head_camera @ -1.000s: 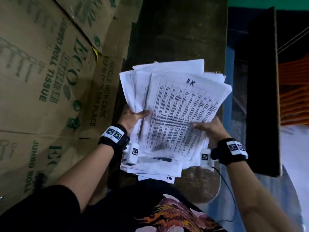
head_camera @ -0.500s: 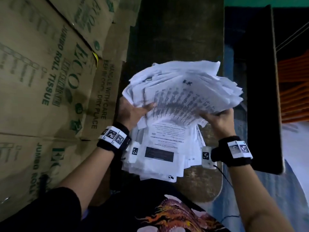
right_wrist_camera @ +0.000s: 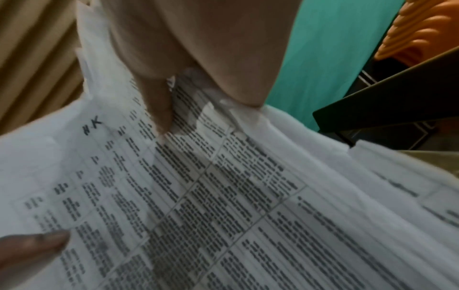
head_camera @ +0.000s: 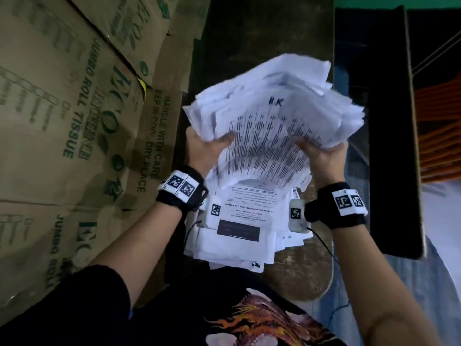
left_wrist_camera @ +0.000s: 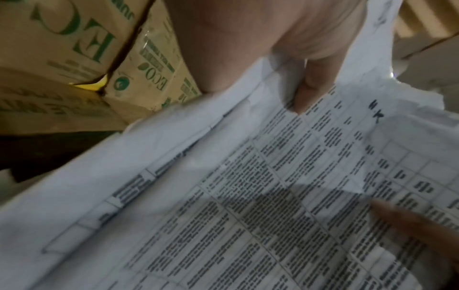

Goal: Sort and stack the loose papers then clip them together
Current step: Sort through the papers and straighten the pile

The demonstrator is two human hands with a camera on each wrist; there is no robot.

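Down the middle of the head frame, a dark worn table (head_camera: 262, 28); along the left, brown cardboard boxes (head_camera: 62, 121) printed in green; upper right, a green wall (head_camera: 399, 1) and stacked orange chairs (head_camera: 441, 136). Centre frame, raised off the table: a thick, uneven bundle of papers (head_camera: 269, 126), top sheet a printed grid. Left hand (head_camera: 202, 151) gripping its left edge, thumb (left_wrist_camera: 308, 86) pressed on the top sheet, fingers hidden beneath. Right hand (head_camera: 321, 156) gripping the right edge likewise, thumb (right_wrist_camera: 156, 109) on top. Below the wrists, lower centre, a second pile of sheets (head_camera: 239, 233) lying on the table.
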